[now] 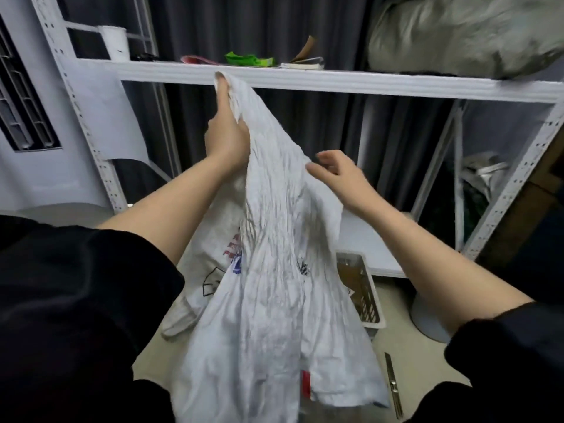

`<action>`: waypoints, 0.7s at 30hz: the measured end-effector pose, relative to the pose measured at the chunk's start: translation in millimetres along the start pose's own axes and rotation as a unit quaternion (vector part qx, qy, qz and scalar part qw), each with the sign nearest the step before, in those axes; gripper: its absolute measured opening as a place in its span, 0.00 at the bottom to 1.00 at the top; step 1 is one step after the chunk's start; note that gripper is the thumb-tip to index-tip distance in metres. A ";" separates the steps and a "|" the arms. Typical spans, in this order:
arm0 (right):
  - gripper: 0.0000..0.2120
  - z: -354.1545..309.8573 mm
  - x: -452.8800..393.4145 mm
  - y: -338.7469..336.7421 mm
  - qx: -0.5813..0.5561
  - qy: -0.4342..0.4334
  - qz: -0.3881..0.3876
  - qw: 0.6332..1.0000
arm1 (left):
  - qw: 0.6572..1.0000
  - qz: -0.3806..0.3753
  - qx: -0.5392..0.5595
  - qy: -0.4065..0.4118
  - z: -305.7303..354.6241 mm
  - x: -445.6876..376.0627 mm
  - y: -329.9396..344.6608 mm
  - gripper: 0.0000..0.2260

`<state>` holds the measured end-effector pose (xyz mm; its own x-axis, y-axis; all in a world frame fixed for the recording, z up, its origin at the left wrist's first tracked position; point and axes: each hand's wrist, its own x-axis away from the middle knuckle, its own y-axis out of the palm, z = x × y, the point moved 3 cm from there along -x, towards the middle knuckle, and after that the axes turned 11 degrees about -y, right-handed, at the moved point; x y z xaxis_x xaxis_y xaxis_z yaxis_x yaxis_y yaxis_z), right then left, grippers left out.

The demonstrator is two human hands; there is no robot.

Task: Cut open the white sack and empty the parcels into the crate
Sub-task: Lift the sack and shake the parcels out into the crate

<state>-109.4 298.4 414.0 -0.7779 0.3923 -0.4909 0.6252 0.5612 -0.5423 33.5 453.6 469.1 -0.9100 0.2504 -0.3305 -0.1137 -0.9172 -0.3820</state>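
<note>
The left hand [227,138] is raised in front of the upper shelf [335,82], its fingers curled tight round a bunched corner of the white sack [271,300] and holding it up. The right hand [338,175] is lower and to the right, fingers loosely bent, with the thumb and fingertips at the sack's crumpled edge; whether they actually pinch the cloth or only touch it cannot be told from this angle. Both forearms are bare, with black sleeves [76,300] pushed up above the elbows.

There is one sack. It hangs limp and wrinkled from the left hand down to the floor, red, blue and black print showing on its left side and a red tag near its lower hem. One crate [363,288], pale and slotted, sits on the floor just behind the sack's right edge, mostly hidden by it; something brown, probably a cardboard parcel, shows inside it. One thin metal blade-like tool [393,389] lies on the floor right of the sack.

The white metal rack's upper shelf carries one white cup [116,42], a green packet [248,59], a pink item and a book-like object. A bulging grey bag [464,35] sits at the shelf's right end. Dark curtains [274,32] hang behind the rack.
</note>
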 end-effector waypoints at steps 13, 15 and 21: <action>0.18 -28.9 18.7 38.2 0.414 -0.109 -0.027 0.903 | 0.992 0.093 0.000 -0.085 -14.4 -25.2 -44.8 0.31; 0.16 -27.3 14.9 24.6 0.462 -0.129 -0.025 0.877 | 0.992 0.096 -0.001 -0.077 -22.9 -25.8 -46.2 0.31; 0.12 -17.7 34.3 43.7 0.485 -0.181 0.003 0.856 | 0.991 0.065 0.084 -0.081 -35.6 -32.5 -38.5 0.29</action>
<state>-109.9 349.2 385.5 -0.8135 0.0427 -0.5800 0.5244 -0.3773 -0.7633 81.7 491.8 463.8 -0.9719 0.0869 -0.2189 -0.0444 -0.9803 -0.1923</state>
